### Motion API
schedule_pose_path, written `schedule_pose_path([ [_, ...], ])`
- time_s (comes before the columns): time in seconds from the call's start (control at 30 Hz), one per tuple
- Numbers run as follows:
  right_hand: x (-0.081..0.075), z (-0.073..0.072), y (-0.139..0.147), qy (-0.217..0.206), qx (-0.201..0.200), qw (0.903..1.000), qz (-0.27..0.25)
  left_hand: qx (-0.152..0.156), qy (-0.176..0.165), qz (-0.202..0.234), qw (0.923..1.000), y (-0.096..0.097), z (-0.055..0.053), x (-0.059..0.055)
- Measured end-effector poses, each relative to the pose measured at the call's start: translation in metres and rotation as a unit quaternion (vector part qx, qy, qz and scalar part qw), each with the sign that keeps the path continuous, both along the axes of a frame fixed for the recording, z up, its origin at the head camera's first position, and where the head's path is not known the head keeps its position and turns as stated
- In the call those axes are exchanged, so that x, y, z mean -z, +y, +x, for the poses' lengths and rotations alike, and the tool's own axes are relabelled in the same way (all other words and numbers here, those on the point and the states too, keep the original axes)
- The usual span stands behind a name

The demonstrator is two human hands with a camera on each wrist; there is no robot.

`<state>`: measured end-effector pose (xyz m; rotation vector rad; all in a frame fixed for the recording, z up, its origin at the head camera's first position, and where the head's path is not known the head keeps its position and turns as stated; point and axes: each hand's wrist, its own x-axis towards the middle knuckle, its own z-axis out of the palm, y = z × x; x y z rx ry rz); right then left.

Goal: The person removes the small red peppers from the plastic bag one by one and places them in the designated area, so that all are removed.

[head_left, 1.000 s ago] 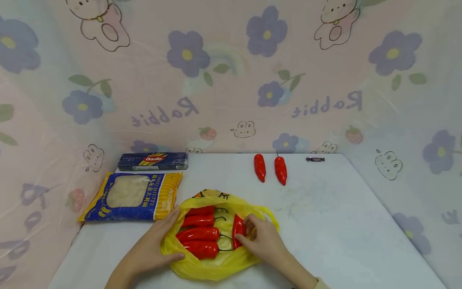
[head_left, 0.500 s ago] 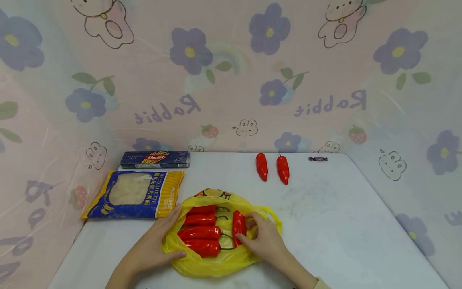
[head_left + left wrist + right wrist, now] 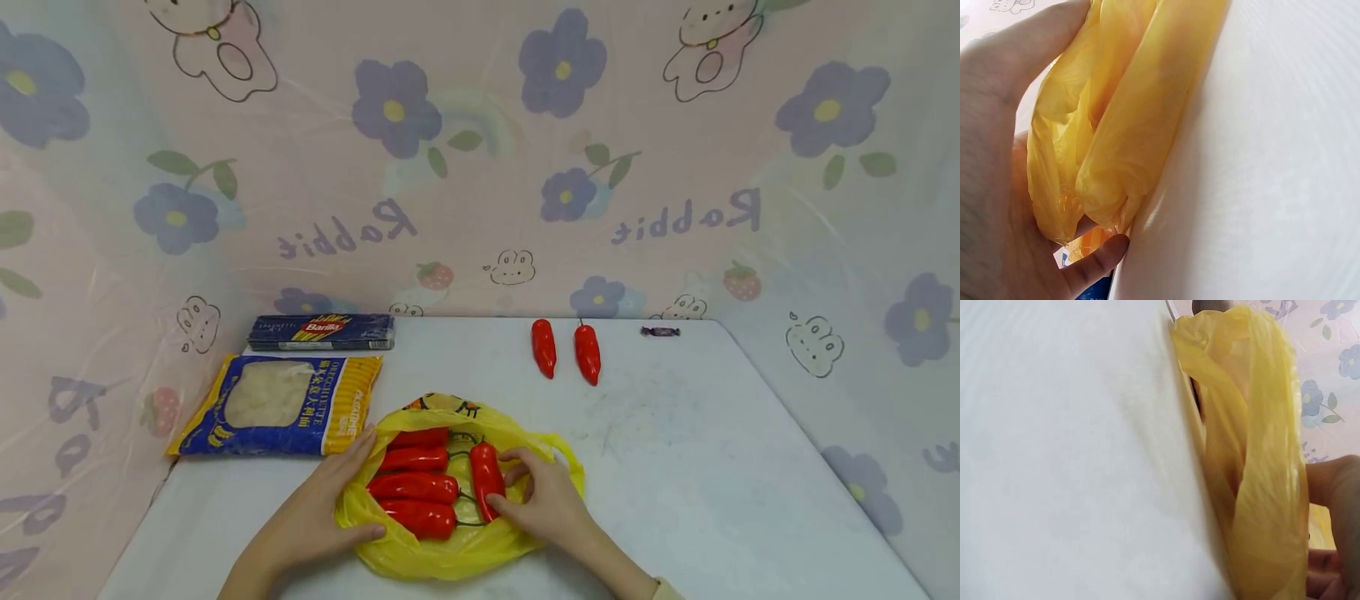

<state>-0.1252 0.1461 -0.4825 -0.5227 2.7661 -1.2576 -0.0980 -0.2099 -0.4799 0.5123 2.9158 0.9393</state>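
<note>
A yellow plastic bag (image 3: 435, 562) lies with its mouth spread in the head view. Several red chili peppers (image 3: 416, 487) lie side by side in it, dark stems pointing right. My left hand (image 3: 318, 508) holds the bag's left side, thumb at the near rim and fingers at the far one; the left wrist view has the bag (image 3: 1135, 125) between thumb and fingers. With bent fingers, my right hand (image 3: 543, 496) holds another chili pepper (image 3: 486, 475) upright in the view at the stems' ends. The bag (image 3: 1266, 487) hides most of that hand in the right wrist view.
Two more chili peppers (image 3: 588, 354) lie at the back of the white table (image 3: 697, 467), with a wrapped candy (image 3: 660, 332) to their right. Back left are a blue spaghetti box (image 3: 321, 332) and a blue-yellow pasta packet (image 3: 273, 406), near the left hand's fingers.
The chili pepper at my right hand has shifted left toward the other stems and tilted the other way. My right fingers have followed slightly left. The left hand keeps its place on the bag.
</note>
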Motion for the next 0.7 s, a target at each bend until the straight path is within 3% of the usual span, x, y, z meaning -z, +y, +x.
schedule_pose_path([
  [0.2,0.0026,-0.0001,-0.0023,-0.017,0.018,0.9996,-0.012,0.0,0.002,0.001,1.0,-0.0001,-0.0004,0.0],
  [0.33,0.0054,0.0017,-0.006,-0.001,0.026,0.9994,-0.022,0.001,0.005,0.002,1.0,-0.0001,-0.0001,0.0002],
  [0.7,0.0087,-0.0018,-0.0082,-0.021,0.028,0.9987,-0.038,0.0,0.002,-0.002,1.0,-0.0004,-0.0004,0.0007],
])
